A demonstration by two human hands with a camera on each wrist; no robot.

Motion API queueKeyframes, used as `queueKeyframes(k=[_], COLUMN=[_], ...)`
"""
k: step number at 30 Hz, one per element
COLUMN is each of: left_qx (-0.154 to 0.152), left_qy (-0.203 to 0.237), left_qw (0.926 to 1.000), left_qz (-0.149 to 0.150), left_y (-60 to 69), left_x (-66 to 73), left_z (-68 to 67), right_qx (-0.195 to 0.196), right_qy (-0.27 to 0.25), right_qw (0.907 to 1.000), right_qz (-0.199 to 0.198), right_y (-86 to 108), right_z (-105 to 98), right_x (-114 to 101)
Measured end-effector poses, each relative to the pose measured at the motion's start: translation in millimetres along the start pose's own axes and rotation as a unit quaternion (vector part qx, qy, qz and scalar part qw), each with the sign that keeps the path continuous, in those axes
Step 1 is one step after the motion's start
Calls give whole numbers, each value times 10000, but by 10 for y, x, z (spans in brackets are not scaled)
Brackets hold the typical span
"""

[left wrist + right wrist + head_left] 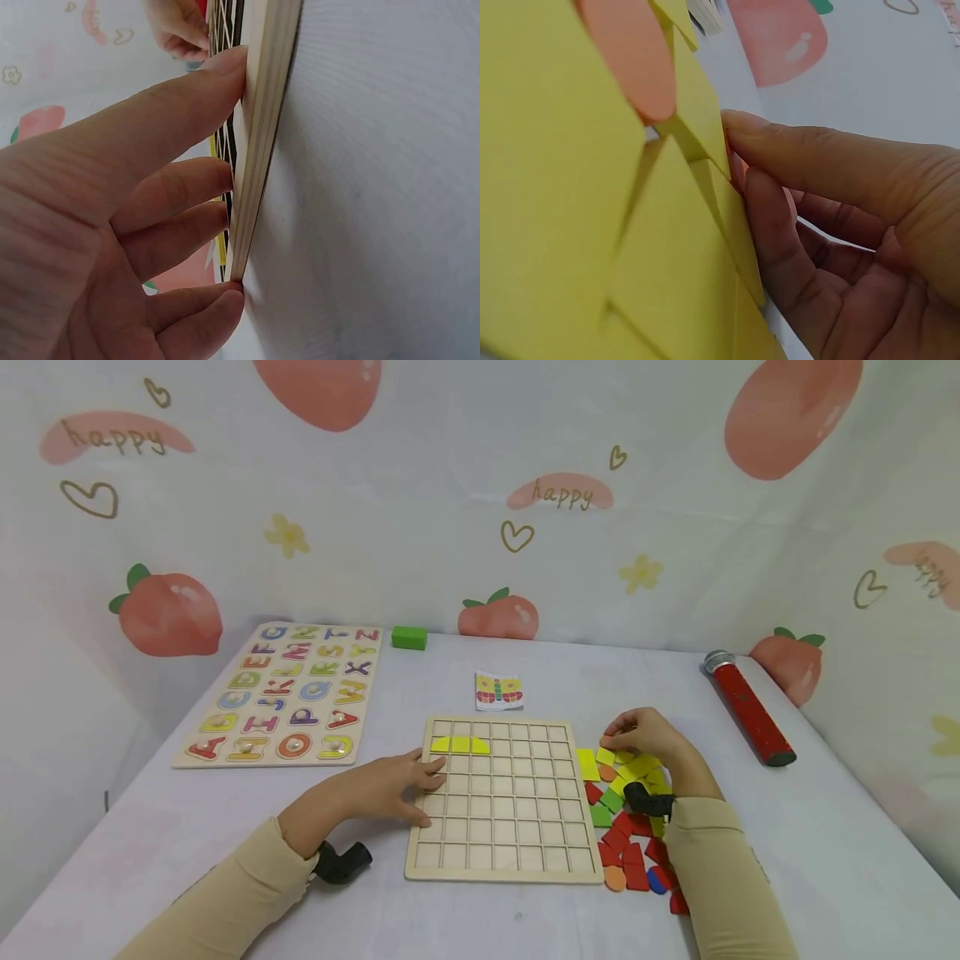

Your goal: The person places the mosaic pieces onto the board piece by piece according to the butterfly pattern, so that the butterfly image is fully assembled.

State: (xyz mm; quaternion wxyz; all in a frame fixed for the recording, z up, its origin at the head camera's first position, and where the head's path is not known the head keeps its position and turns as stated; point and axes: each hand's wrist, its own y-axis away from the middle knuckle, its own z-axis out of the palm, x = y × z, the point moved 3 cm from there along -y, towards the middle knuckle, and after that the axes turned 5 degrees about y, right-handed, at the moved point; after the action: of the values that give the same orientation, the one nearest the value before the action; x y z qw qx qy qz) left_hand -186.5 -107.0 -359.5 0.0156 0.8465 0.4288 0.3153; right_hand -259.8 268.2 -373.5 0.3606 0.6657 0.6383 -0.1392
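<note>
A wooden grid board [504,833] lies flat, with a row of yellow pieces [461,745] in its upper left cells. My left hand [382,789] rests along the board's left edge, thumb and fingertips touching the frame; in the left wrist view the fingers [180,187] are loosely bent against it. To the board's right, my right hand [648,735] is at the far end of a pile of flat coloured pieces [633,853]. Its thumb and index finger pinch a mostly hidden orange-red piece [739,166], close beside yellow pieces [679,247].
A small butterfly picture card [498,691] lies beyond the board. An alphabet puzzle board [281,693] is at the left, near a green block [409,638]. At the right lies a red microphone [752,714]. A printed cloth hangs behind the table.
</note>
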Motion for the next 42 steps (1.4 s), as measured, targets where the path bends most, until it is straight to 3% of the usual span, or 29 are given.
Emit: queueKeyframes(k=[15, 29, 42], left_qx=[45, 47, 49], left_qy=[77, 124, 67], left_qw=[9999, 9998, 10000], left_qz=[103, 121, 51], left_y=[16, 14, 5], left_x=[20, -1, -7], left_z=[-16, -4, -4], right_qx=[-276, -533, -539], right_qy=[373, 318, 327], right_qw=[9988, 9972, 9959], right_qz=[-176, -426, -645], right_y=[15, 29, 47], right_z=[-47, -57, -51], right_x=[36, 43, 10])
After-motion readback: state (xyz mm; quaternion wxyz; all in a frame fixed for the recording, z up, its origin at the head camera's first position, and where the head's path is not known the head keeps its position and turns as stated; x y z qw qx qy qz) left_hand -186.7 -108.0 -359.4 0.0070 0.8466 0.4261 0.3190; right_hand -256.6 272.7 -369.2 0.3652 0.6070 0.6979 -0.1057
